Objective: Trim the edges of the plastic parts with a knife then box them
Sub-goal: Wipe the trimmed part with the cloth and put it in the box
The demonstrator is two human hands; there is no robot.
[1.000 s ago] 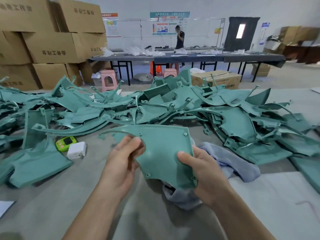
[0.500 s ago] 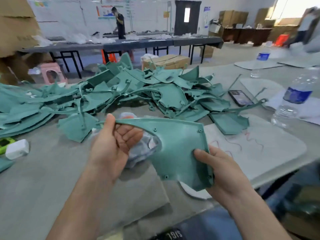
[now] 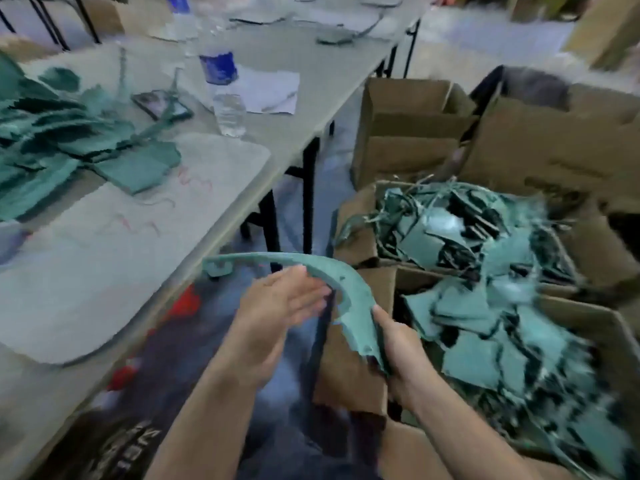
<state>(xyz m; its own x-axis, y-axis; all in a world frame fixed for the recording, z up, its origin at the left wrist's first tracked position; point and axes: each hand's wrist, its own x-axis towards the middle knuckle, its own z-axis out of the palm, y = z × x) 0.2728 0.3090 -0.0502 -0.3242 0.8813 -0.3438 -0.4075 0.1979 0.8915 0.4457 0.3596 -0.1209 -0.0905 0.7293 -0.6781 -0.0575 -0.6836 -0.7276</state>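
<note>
Both hands meet on one green plastic part [image 3: 349,292] in the head view, off the right edge of the table [image 3: 104,271]. The right hand [image 3: 401,344] is curled round the part's broad, ragged lower end. The left hand [image 3: 277,306] is flat, its fingers straight along the inside of the arched strip; blur hides whether they actually touch.

The part's long axis runs from its thin tip, far and left by the table edge, to the broad end, near and right. That end sits just beside the cardboard wall of the near box [image 3: 349,358], which is heaped with green pieces [image 3: 502,341]. The box lies right of both hands, with the right hand nearer, so boxing likely means swinging the part rightward over that wall.
</note>
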